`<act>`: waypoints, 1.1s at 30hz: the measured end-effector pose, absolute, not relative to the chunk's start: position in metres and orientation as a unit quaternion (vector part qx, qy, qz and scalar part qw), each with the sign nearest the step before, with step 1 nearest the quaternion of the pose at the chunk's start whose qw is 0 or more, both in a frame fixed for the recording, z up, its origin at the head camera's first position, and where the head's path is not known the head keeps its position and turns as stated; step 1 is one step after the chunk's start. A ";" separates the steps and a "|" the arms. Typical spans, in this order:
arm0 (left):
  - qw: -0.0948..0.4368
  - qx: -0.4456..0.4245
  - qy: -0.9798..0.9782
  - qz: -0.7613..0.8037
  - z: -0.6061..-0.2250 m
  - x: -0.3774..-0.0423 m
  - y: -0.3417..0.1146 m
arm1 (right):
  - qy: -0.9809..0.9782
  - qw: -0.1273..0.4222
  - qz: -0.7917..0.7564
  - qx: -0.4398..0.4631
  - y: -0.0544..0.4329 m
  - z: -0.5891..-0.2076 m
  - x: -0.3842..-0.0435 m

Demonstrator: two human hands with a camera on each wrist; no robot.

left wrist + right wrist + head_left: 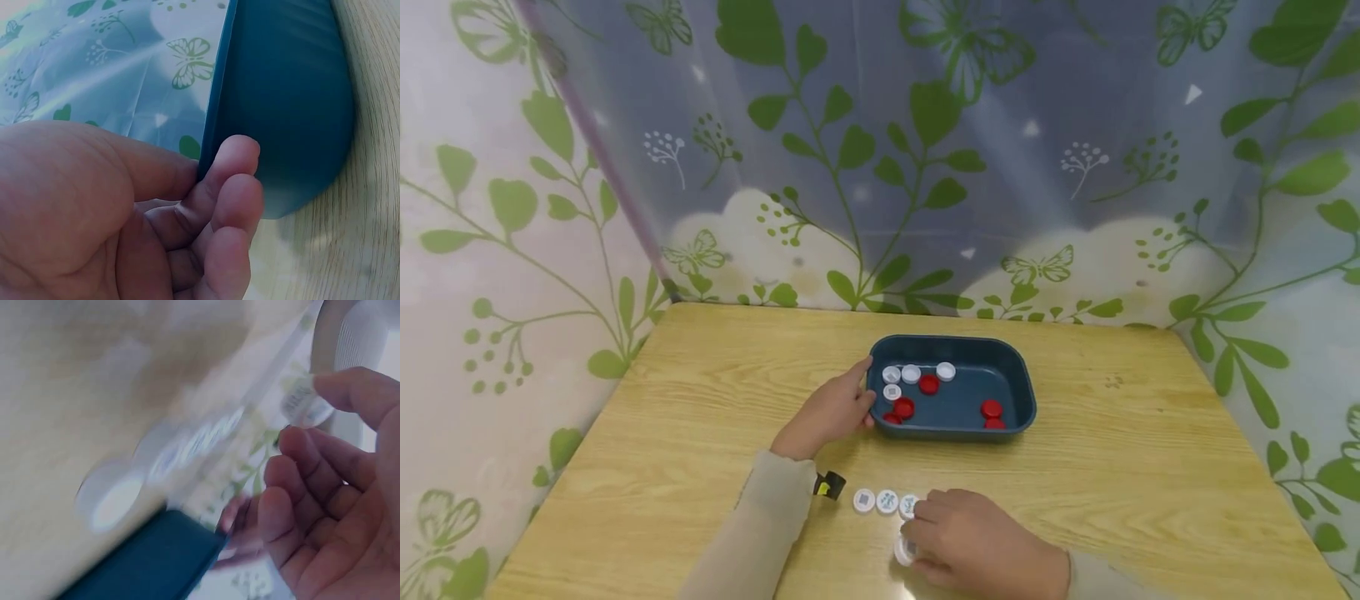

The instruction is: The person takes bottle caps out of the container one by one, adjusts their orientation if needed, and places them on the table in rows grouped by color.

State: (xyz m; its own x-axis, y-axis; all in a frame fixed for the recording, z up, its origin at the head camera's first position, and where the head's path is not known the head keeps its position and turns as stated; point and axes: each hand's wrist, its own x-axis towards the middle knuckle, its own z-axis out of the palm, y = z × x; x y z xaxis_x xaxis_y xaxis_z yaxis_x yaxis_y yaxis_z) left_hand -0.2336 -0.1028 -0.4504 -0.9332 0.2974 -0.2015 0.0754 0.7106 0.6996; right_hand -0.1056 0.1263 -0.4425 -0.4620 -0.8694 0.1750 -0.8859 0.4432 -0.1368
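My left hand (835, 408) grips the left end of a dark blue tray (955, 434), its thumb and fingers on either side of the wall in the left wrist view. Inside the tray lie several white bottle caps (945, 372) and several red bottle caps (928, 384). My right hand (981, 542) is over the table nearer to me, with a printed white bottle cap (306, 406) pinched between thumb and forefinger. Just beyond that hand, a short row of printed white bottle caps (887, 501) lies on the table, its right end partly covered by the fingers.
The wood-grain table (700, 400) extends around the tray on all sides. Behind it hangs a curtain (865, 167) patterned with green leaves and butterflies, with similar cloth at both sides. A black and yellow band (830, 485) is at my left wrist.
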 end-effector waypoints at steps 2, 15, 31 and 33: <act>0.151 0.100 0.914 0.363 -0.451 -0.234 -0.103 | -0.849 0.029 0.097 0.519 0.115 -0.447 -0.101; 0.138 0.116 0.918 0.354 -0.450 -0.235 -0.100 | -0.878 -0.019 0.034 0.477 0.084 -0.472 -0.122; 0.139 0.110 0.922 0.345 -0.448 -0.231 -0.105 | -0.855 -0.053 0.073 0.510 0.092 -0.477 -0.108; 0.139 0.109 0.922 0.344 -0.447 -0.230 -0.106 | -0.865 -0.073 0.073 0.490 0.090 -0.477 -0.108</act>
State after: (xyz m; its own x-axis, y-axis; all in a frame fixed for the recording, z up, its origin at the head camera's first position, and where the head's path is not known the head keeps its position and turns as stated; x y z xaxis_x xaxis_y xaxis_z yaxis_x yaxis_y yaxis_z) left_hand -0.2302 -0.1065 -0.4470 -0.9372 0.2975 -0.1819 0.1059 0.7397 0.6646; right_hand -0.1081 0.0902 -0.4766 -0.5083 -0.8595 -0.0539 -0.8382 0.5082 -0.1979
